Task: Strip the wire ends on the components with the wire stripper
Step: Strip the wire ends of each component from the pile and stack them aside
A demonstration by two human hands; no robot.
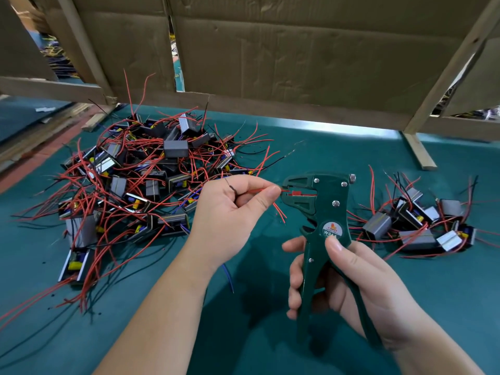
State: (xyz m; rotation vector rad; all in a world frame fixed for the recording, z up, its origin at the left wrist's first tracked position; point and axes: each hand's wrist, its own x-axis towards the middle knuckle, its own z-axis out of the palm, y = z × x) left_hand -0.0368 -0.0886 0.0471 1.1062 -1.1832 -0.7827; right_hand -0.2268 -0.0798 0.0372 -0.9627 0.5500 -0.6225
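Fingertips of the left hand pinch a red wire just left of the wire stripper. The wire's tip reaches into the stripper's mouth, whose jaws stand apart. The right hand wraps its fingers round both green handles below the head, with the thumb pressed on the round label near the pivot. The handles look spread, so I judge the squeeze is not yet made.

Two more red ends hang below the pinch, just left of the stripper's lower jaw. The component this wire belongs to is hidden behind the left hand. A blue lead trails down left of the handles.

To strip cleanly, the wire should lie straight across the jaws and go in only as deep as the bare length wanted. The pinch should stay close to the mouth so the thin wire cannot buckle. The hanging ends ought to be kept out of the jaws, or they may be nicked. One firm, full squeeze, with the left hand holding steady, should pull the insulation off without tearing strands.

A big heap of components with red and black leads lies left of the stripper and beyond it. A smaller group lies to its right, both on the green mat.
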